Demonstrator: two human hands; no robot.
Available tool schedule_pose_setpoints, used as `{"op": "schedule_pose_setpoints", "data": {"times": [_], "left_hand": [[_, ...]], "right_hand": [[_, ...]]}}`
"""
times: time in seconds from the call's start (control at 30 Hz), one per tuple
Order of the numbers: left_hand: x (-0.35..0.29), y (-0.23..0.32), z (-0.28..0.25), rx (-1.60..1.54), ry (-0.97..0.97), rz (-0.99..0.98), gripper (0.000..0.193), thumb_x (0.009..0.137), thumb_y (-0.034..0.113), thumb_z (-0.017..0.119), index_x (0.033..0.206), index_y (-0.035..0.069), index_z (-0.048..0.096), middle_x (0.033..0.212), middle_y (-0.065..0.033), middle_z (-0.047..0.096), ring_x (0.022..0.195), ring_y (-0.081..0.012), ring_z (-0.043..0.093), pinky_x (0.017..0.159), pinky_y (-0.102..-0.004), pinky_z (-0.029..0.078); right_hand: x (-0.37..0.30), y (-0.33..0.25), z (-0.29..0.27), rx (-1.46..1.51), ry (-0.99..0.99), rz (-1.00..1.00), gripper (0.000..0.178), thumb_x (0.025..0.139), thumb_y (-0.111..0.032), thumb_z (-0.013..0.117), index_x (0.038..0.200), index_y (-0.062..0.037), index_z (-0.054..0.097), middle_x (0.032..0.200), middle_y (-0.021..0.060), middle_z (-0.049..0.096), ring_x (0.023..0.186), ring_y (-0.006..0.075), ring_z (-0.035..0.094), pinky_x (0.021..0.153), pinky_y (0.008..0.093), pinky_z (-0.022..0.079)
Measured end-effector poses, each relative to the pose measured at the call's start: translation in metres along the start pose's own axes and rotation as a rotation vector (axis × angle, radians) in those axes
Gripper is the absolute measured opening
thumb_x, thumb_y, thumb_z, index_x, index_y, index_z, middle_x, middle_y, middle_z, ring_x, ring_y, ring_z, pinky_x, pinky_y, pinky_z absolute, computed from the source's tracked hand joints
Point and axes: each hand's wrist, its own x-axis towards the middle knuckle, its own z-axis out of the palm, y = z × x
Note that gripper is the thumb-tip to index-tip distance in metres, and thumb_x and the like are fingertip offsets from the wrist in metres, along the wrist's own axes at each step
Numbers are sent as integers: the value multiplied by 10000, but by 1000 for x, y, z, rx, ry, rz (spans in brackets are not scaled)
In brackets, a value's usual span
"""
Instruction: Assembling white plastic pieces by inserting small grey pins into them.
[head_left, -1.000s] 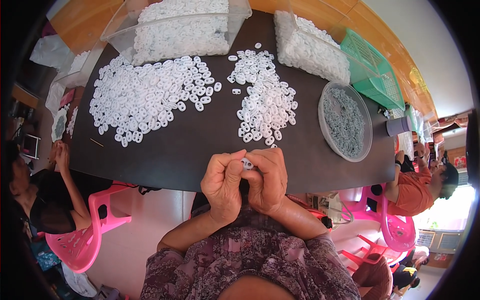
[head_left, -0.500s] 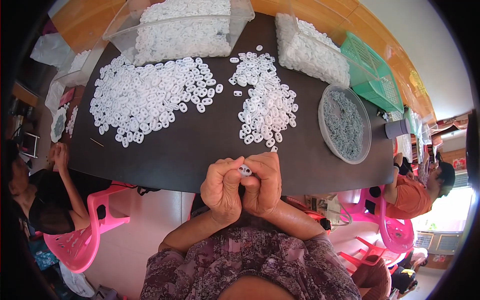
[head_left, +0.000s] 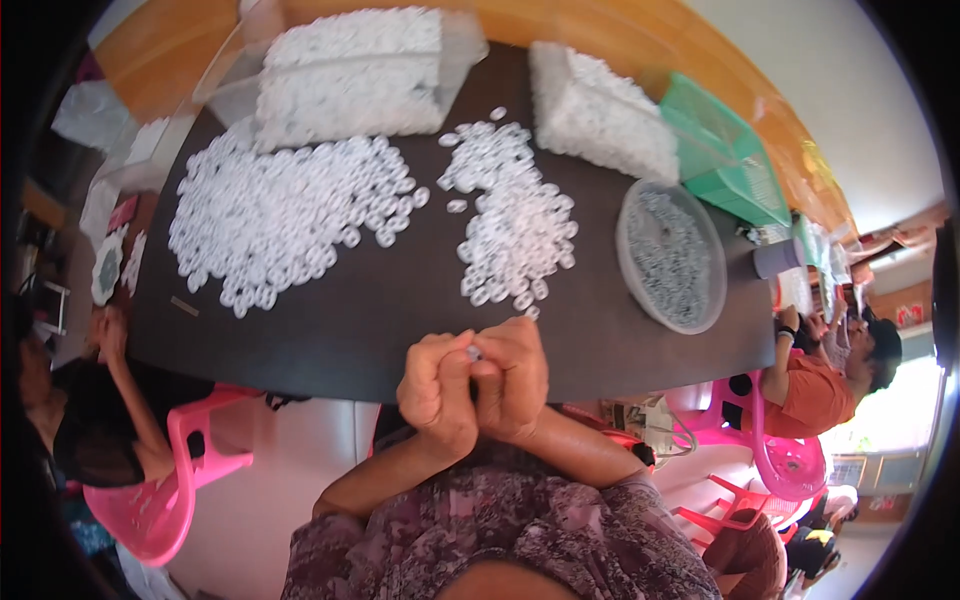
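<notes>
My left hand (head_left: 437,388) and my right hand (head_left: 516,378) meet at the near edge of the dark table (head_left: 400,295). Between their thumbs and fingers they pinch one small white oval plastic piece (head_left: 474,353); mostly my fingers cover it, and it is blurred. Just beyond my hands spreads a narrow pile of white oval plastic pieces (head_left: 512,235). A wider pile of the same kind (head_left: 285,215) lies at left. To the right, a round clear tub (head_left: 722,285) holds many small grey-blue parts too fine to make out.
Clear bins (head_left: 222,92) full of white pieces stand at the back, with a green basket (head_left: 735,150) at back right. A purple-grey cylinder (head_left: 778,259) sits by the right edge. People sit at left (head_left: 110,420) and right (head_left: 800,395) near pink chairs (head_left: 185,490).
My fingers have closed further over the white piece, which shows less than before. The whole view has shifted slightly and blurred; the piles look unchanged.
</notes>
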Motion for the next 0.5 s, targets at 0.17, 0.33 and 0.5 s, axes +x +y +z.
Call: {"op": "schedule_pose_setpoints", "data": {"times": [0.17, 0.33, 0.5], "left_hand": [[21, 9, -4, 89, -102, -12, 196, 935, 15, 515, 1102, -40, 601, 843, -76, 617, 729, -119, 572, 664, -233, 467], [37, -2, -19, 211, -205, -167, 178, 897, 5, 568, 1065, -26, 620, 789, -84, 617, 670, -128, 587, 611, -244, 476], [56, -12, -29, 410, -270, -39, 190, 817, -33, 625, 1005, -2, 632, 744, -96, 587, 636, -191, 585, 579, -281, 457]], "right_hand": [[13, 8, -10, 3, -51, 144, 197, 766, 54, 642, 947, -8, 590, 821, 113, 601, 686, 269, 558, 603, 338, 453], [79, 59, -61, -337, -2, -162, 118, 781, 109, 576, 856, 25, 610, 760, 118, 598, 653, 213, 564, 586, 283, 447], [178, 138, -110, -537, 112, 95, 105, 825, -80, 617, 894, -10, 654, 841, 176, 639, 788, 333, 612, 699, 371, 475]]}}
